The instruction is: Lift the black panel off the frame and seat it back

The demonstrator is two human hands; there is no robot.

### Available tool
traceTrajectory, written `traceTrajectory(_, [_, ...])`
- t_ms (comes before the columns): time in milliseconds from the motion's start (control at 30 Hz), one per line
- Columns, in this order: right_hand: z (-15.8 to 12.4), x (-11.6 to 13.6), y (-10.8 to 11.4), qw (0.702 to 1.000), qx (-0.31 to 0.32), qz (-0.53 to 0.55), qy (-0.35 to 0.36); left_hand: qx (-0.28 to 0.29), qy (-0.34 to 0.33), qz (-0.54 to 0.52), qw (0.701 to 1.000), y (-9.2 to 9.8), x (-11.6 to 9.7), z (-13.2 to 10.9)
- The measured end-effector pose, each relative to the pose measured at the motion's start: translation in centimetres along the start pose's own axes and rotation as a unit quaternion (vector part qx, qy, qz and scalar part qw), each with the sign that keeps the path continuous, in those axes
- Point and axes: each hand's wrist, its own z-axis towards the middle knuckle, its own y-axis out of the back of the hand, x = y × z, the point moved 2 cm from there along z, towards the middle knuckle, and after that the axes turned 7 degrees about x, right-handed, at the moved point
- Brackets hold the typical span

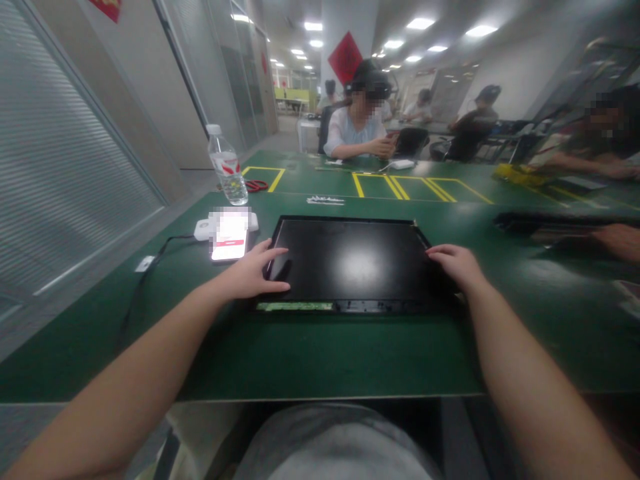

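Note:
A flat black LCD screen panel [345, 263] lies face up on the green table, with a bright light reflected in its glossy face. Along its near edge runs a narrow green circuit board strip [295, 307]. My left hand [253, 270] grips the panel's left side, its thumb and a finger spread over the face and the other fingers partly hidden at the edge. On the opposite side, my right hand [459, 265] is closed on the right edge, fingertips near the far right corner; its thumb is hidden.
Left of the panel are a lit phone [230, 237], a white power strip [203, 230] with a black cable, a water bottle [229, 167] and red-handled scissors [257, 186]. Yellow tape marks [360, 185] lie beyond. A person [357, 127] sits opposite; another person's hand [620, 240] is at right.

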Motion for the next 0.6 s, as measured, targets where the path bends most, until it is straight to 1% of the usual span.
traceTrajectory(133, [-0.16, 0.15, -0.01, 1.0, 0.0, -0.003, 0.002, 0.046, -0.04, 0.004, 0.998, 0.42, 0.19, -0.34])
traceTrajectory(200, [-0.29, 0.28, -0.03, 1.0, 0.003, -0.008, -0.005, 0.057, -0.051, 0.005, 0.997, 0.52, 0.23, -0.37])
traceTrajectory(267, [-0.34, 0.36, -0.05, 1.0, 0.006, -0.01, -0.007, 0.055, -0.061, 0.005, 0.997, 0.52, 0.2, -0.33])
traceTrajectory(433, [-0.05, 0.26, -0.02, 1.0, 0.002, -0.012, 0.003, 0.01, -0.099, 0.019, 0.995, 0.37, -0.08, -0.24])
traceTrajectory(533, [0.08, 0.15, -0.06, 1.0, 0.002, -0.015, 0.003, 0.028, -0.136, 0.004, 0.99, 0.2, -0.42, -0.35])
traceTrajectory(600, [0.04, 0.19, -0.09, 1.0, 0.001, -0.013, 0.005, 0.04, -0.149, -0.009, 0.988, 0.16, -0.62, -0.43])
